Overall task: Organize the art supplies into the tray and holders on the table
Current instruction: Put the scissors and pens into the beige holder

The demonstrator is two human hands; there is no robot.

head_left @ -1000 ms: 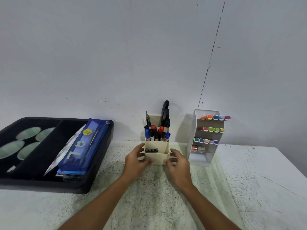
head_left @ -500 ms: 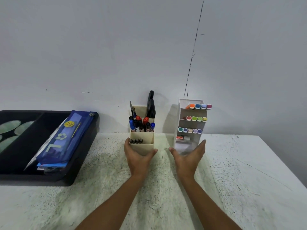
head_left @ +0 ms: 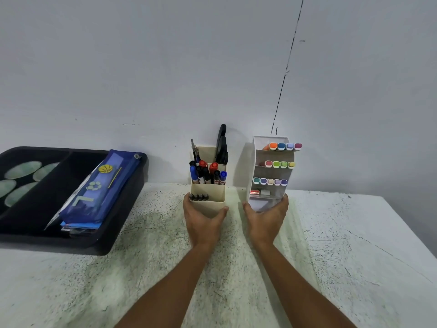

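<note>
A beige pen holder (head_left: 209,194) stands against the wall, filled with red, blue and black markers and black scissors (head_left: 221,145). My left hand (head_left: 202,221) wraps around its base. To its right stands a white tiered marker rack (head_left: 256,166) with rows of coloured marker caps. My right hand (head_left: 267,215) cups the rack's base from the front. At the left sits a black divided tray (head_left: 123,223) holding a blue pencil pouch (head_left: 99,189) and pale green round palettes (head_left: 22,166).
The speckled white table (head_left: 331,245) ends at a right edge running diagonally toward the front. A grey wall with a dark crack rises directly behind the holders. The tray takes up the left side.
My right hand left the pen holder, moved right and closed around the marker rack's base. My left hand stayed on the pen holder. The view shifted slightly.
</note>
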